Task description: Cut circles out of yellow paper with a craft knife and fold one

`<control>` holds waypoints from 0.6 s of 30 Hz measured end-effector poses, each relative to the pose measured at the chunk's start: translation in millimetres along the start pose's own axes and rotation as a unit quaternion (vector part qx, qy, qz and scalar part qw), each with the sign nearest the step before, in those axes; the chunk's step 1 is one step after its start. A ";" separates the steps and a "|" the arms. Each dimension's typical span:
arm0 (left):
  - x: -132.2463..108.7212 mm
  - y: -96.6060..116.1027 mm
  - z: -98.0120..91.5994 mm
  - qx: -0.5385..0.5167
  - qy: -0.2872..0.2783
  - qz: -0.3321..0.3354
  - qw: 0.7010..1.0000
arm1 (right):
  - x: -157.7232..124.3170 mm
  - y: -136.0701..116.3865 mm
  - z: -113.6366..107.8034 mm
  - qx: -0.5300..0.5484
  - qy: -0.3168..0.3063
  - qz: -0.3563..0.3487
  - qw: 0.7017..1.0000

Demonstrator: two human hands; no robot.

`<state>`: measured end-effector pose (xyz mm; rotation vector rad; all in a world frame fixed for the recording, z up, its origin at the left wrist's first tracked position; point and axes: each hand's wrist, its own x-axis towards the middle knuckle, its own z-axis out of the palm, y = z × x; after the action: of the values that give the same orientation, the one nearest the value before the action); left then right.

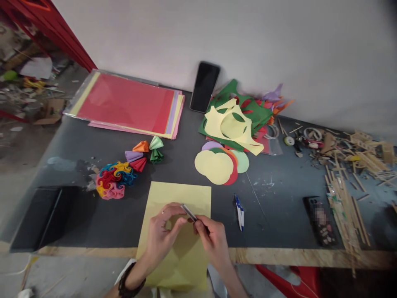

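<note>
My right hand [211, 234] grips a slim silver-and-dark tool [189, 212] between thumb and fingers, its end pointing up and left. Its exact kind cannot be made out. Curved beside it is my left hand [164, 229], thumb and fingers apart, with the fingertips close to the tool's upper end; whether they touch is unclear. Both hands are over a pale yellow sheet of paper [180, 192] that hangs past the table's front edge. Cut paper circles [214, 167] overlap one another beyond the sheet, to the right.
Folded paper cones [141, 147] and curled coloured shapes [113, 180] lie left. Behind are a coloured paper pack [127, 101], a leaning phone [204, 87] and paper offcuts [235, 118]. Pens [239, 213], another phone [319, 221] and wooden sticks [344, 207] lie right. A black case [43, 217] sits front left.
</note>
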<state>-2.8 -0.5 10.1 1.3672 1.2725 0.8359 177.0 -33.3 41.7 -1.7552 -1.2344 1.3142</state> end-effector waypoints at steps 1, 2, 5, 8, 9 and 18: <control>-0.6 0.0 0.9 -0.009 0.010 -0.010 1.000 | -0.3 0.3 0.6 0.002 -0.011 0.000 1.000; -0.7 0.2 1.7 -0.018 0.017 -0.019 1.000 | -0.8 1.0 1.1 0.005 -0.022 0.001 1.000; 0.5 2.8 3.2 -0.047 0.026 -0.039 0.998 | -4.1 6.9 4.6 0.039 -0.049 0.009 0.998; 1.6 5.5 3.6 -0.078 0.037 -0.053 0.995 | -8.5 18.6 12.8 0.168 -0.057 0.036 0.984; 1.4 5.5 3.9 -0.087 0.045 -0.055 0.994 | -9.4 22.7 16.3 0.223 -0.046 0.043 0.973; -7.5 -14.0 9.9 -0.113 0.096 -0.005 0.989 | 8.3 2.2 44.8 0.319 0.007 -0.026 0.947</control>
<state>1.7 -11.4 -4.4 1.1185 1.2857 1.0918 135.9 -28.9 22.5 -1.2522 -0.7170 1.4549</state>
